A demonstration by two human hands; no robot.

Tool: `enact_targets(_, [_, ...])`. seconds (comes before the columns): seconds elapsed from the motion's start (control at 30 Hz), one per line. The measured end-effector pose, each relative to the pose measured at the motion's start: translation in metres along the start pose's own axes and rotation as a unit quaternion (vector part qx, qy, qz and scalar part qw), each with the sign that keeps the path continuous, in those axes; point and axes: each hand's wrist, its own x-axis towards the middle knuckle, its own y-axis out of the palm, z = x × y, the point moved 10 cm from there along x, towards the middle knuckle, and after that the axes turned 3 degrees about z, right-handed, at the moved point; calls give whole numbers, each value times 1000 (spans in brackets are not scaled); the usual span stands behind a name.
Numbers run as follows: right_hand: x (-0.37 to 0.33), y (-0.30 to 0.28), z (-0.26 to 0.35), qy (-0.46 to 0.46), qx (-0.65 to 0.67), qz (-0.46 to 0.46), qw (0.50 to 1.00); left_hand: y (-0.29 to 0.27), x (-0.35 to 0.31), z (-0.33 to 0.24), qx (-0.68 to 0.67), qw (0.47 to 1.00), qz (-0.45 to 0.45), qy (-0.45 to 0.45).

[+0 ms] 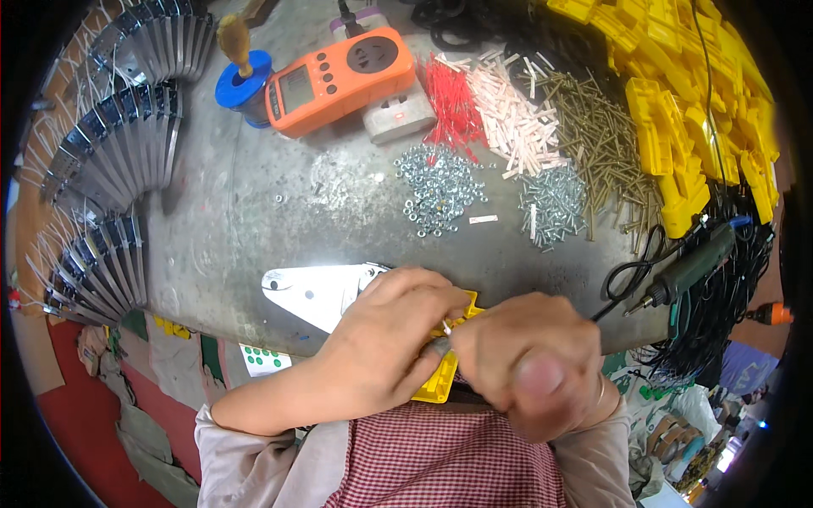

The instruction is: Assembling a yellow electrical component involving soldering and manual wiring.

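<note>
A yellow plastic housing (436, 385) lies at the table's near edge, partly hidden under both hands. My left hand (373, 347) is closed over it, fingers bent across its top. From beneath that hand a flat, tapered white-silver metal plate (312, 292) reaches out to the left. My right hand (525, 356) is a closed fist just right of the housing, its thumb raised and slightly blurred. What the fist holds, if anything, is hidden. A small whitish tip (447, 328) shows between the two hands; its kind cannot be made out.
Nuts (436, 190), small screws (555, 203), long brass-coloured screws (597, 127), white sleeves (512, 110) and red wires (456, 102) lie in heaps beyond. An orange meter (339, 80) stands behind, fanned metal plates (110, 161) left, yellow housings (660, 127) and an electric screwdriver (690, 267) right.
</note>
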Motion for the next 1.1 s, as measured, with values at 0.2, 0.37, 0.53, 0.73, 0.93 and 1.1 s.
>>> enact_targets(0.2, [13,6,12,-47,-157,54,985,-40,24,-42,-155,972,-157,77])
enact_targets(0.37, [42,-27,1,-152,-165,40,974,-46,42,-84,-20,974,-170,149])
enact_targets(0.53, [29,-29,3,-194,-155,-5,969,-54,33,-84,9,949,-257,181])
enact_targets(0.73, [-22,-33,27,-241,-176,-95,950,-23,44,-60,-296,941,-100,126])
enact_targets(0.93, [-3,-120,59,8,-496,-233,837,-46,-3,-40,-84,991,-103,16])
enact_targets(1.1, [-12,-53,25,-26,-542,43,839,22,-26,-54,221,975,4,22])
